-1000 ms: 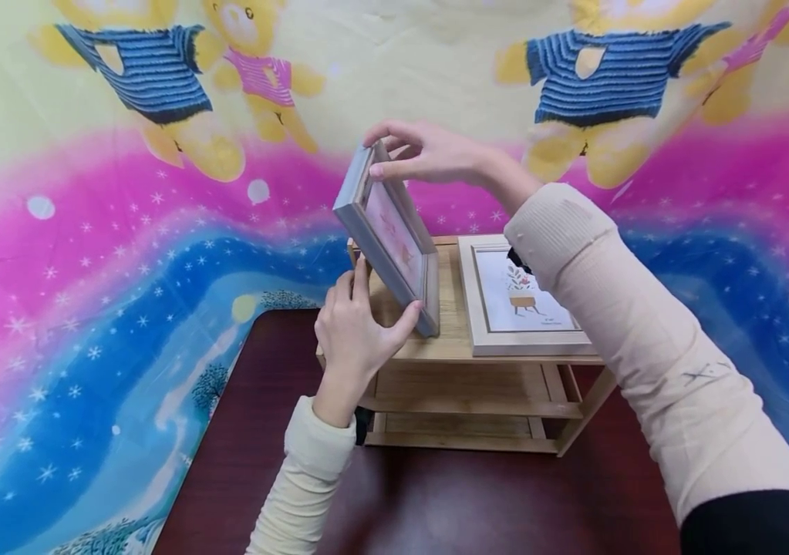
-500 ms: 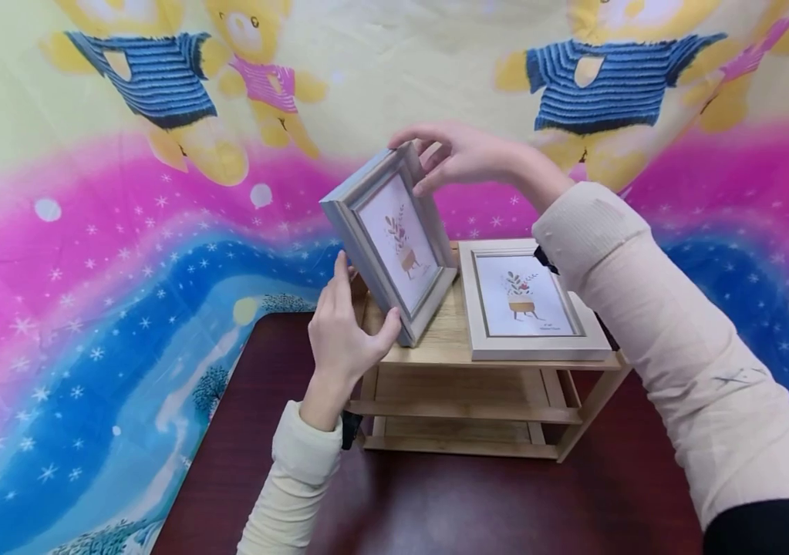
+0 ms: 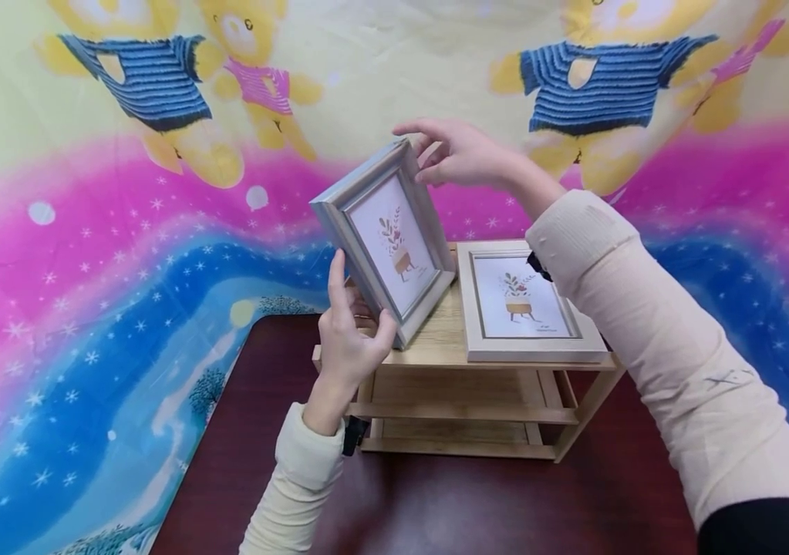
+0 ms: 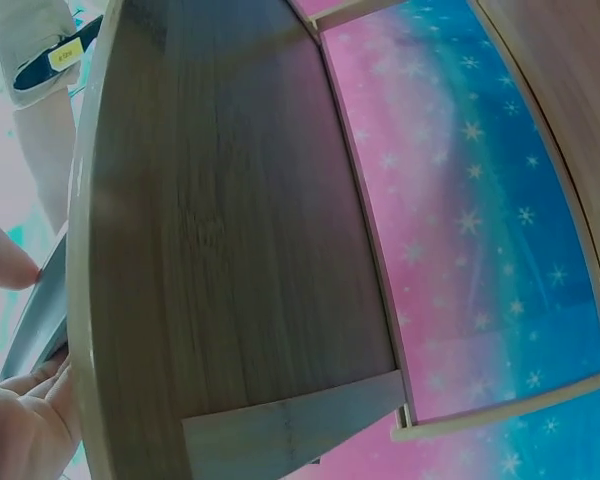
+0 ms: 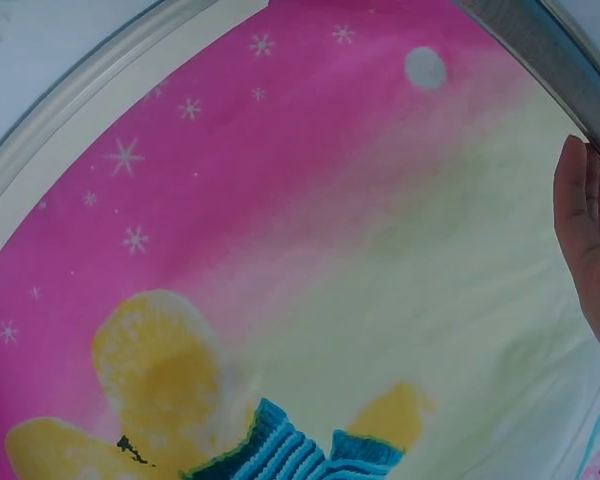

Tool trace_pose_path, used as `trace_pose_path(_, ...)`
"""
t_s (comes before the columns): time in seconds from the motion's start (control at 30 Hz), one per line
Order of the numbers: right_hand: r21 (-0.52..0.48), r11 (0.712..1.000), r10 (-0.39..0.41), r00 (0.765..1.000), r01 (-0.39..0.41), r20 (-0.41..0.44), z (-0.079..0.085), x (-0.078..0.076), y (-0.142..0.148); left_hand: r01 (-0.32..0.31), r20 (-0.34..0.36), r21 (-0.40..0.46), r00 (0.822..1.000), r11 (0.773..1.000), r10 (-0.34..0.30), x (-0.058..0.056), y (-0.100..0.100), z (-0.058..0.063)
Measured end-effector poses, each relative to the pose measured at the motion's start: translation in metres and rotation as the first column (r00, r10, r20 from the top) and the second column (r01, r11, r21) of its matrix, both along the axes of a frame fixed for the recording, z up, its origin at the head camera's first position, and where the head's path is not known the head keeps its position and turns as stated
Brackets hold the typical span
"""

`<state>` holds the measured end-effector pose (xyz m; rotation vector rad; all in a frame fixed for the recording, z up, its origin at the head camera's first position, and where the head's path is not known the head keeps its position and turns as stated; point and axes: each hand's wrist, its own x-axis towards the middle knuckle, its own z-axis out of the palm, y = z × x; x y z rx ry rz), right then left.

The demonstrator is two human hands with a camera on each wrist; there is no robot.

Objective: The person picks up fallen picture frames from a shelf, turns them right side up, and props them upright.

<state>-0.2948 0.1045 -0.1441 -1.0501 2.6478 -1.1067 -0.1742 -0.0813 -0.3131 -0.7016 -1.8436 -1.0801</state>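
Observation:
A grey picture frame [image 3: 394,247] with a plant-pot print stands tilted on the left of the wooden rack's top [image 3: 436,331]. Its lower left part is held by my left hand [image 3: 352,339], thumb at the front bottom edge, index finger pointing up along the side, other fingers curled behind. At the upper right corner, my right hand [image 3: 466,158] holds the frame's edge, its index finger reaching over the corner. In the right wrist view, the fingers [image 5: 592,190] meet the frame's edge. Beside it a cream picture frame [image 3: 473,308] lies face up, partly behind the right sleeve.
The wooden rack has lower shelves [image 3: 463,393] and stands on a dark red table [image 3: 436,501]. A curtain [image 3: 123,270] printed with teddy bears hangs behind. In the left wrist view, the rack's wooden board [image 4: 220,220] fills much of the picture.
The grey frame has turned its face toward the head camera and leaned slightly left. My right hand has shifted right with the turn; the left hand stays at the lower left part.

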Motion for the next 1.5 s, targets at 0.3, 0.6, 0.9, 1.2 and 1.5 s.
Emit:
trace_pose_path(0.3, -0.068, 0.992, -0.109, 0.994, 0.107, -0.031, -0.006, -0.003, -0.003, 0.023, 0.054, 0.059, 0.998, 0.998, -0.026, -0.003, -0.012, 0.002)
trace_pose_path(0.6, -0.221, 0.971, -0.052, 0.978, 0.097, 0.203, -0.012, -0.001, -0.002, 0.062, 0.084, 0.079, 0.994, 0.995, -0.069, -0.005, -0.025, 0.005)
trace_pose_path(0.9, -0.250, 0.962, -0.047, 0.970, 0.108, 0.239, -0.014, 0.005, 0.000, 0.103, 0.133, 0.071, 0.985, 0.992, -0.112, -0.007, -0.040, 0.011)
trace_pose_path(1.2, -0.294, 0.946, -0.064, 0.968, 0.135, 0.241, -0.013, 0.020, 0.003, 0.189, 0.203, 0.046, 0.960, 0.981, -0.194, -0.012, -0.061, 0.019)
trace_pose_path(1.5, -0.362, 0.912, -0.107, 0.964, 0.193, 0.243, -0.022, 0.039, 0.007, 0.277, 0.266, 0.035, 0.924, 0.960, -0.276, -0.018, -0.077, 0.019)
